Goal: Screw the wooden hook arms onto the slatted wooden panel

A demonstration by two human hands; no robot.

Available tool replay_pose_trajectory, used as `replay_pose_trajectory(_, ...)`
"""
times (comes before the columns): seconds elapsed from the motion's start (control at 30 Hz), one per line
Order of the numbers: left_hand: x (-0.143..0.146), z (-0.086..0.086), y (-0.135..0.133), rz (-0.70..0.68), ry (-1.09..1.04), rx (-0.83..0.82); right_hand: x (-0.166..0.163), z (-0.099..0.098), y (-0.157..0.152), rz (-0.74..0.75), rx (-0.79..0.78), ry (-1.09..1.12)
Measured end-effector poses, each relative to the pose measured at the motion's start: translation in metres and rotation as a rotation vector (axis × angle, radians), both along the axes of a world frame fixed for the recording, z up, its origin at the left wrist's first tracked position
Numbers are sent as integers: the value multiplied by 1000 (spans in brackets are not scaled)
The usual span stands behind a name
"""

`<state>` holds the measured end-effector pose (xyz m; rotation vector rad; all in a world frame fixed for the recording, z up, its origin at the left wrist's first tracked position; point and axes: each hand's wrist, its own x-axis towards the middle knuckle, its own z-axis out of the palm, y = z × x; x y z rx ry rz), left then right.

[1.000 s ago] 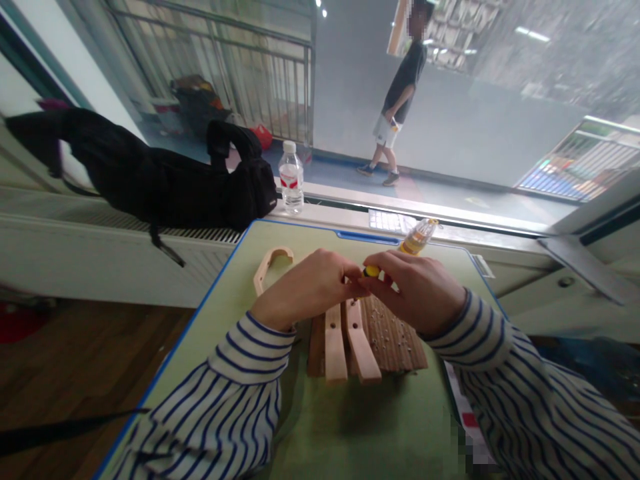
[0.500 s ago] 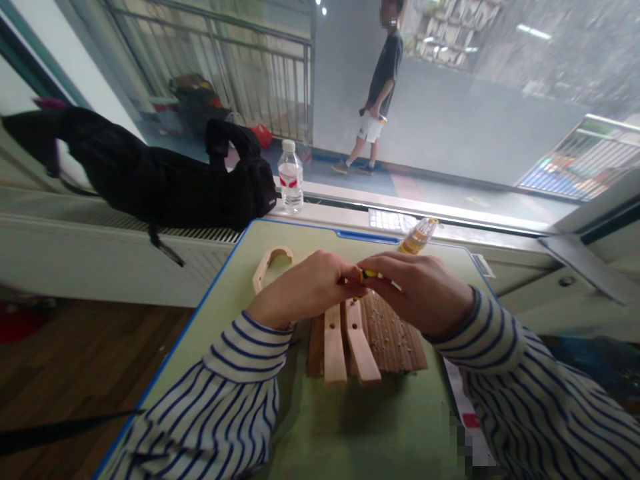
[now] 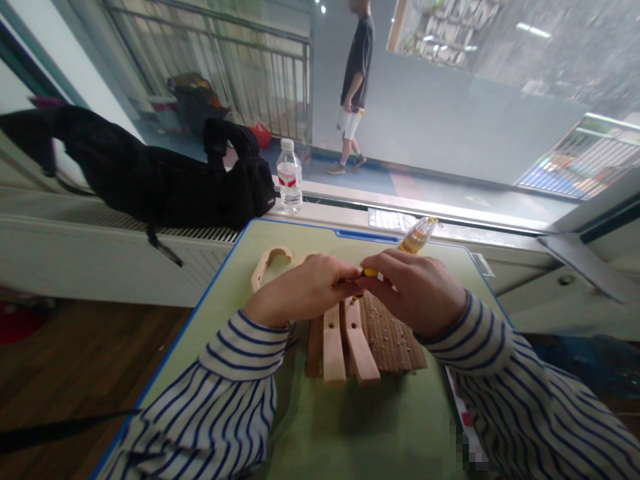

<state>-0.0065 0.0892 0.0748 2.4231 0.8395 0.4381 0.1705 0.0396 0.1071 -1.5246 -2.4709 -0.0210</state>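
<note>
My right hand (image 3: 415, 287) grips the top of a short yellow-and-black screwdriver (image 3: 371, 272), most of which the fingers hide. My left hand (image 3: 305, 290) is closed with thumb and fingertips pinched at the same handle, meeting the right fingers. Its lower end points down over one of two pale wooden strips. The bent strip (image 3: 362, 347) and the straighter strip (image 3: 333, 353) have drilled holes and lie side by side on a brown grooved wooden block (image 3: 393, 333). Many small screw-like bits dot the block's right part.
A curved wooden hook piece (image 3: 267, 263) lies at the table's back left, and a clear yellow bottle (image 3: 417, 235) at its back right. Along the window sill are a water bottle (image 3: 289, 177) and a black bag (image 3: 190, 187). A person (image 3: 356, 80) walks beyond the glass.
My right hand has turned slightly on the screwdriver, and more of its yellow handle shows. My left hand stays nearly in place. The person outside has moved left.
</note>
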Motion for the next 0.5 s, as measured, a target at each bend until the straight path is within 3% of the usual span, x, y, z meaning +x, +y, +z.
replay_pose_trajectory(0.5, 2, 3, -1, 71, -55, -10, 4, -1, -1, 73, -27, 119)
